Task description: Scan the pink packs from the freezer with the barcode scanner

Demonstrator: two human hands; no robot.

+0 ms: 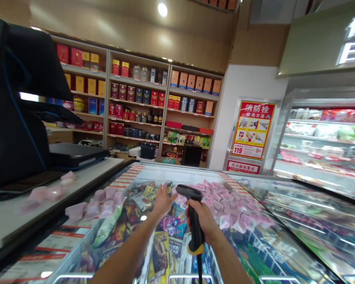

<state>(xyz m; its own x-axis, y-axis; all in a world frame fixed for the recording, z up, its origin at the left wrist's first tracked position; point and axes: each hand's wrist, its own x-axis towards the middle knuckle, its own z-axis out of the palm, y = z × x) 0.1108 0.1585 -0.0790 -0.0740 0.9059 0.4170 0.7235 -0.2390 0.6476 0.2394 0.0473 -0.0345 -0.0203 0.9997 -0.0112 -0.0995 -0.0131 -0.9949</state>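
My right hand (205,221) is wrapped round the handle of a black and yellow barcode scanner (197,232), its head tilted toward the left and its cable hanging down. Just left of the scanner head, my left hand (164,202) reaches out over the freezer's glass top with its fingers spread; I see nothing held in it. Many small pink pieces (221,199), some with white labels, lie in a pile on the glass to the right of the scanner. A smaller group of pink pieces (99,205) sits left of my left hand.
Under the glass, packaged ice creams (159,252) fill wire baskets. At left, a counter (85,177) carries a black terminal (26,79), a flat black device (77,152) and more pink pieces (53,192). Behind are shelves of boxes (136,94); a lit chiller (322,138) stands right.
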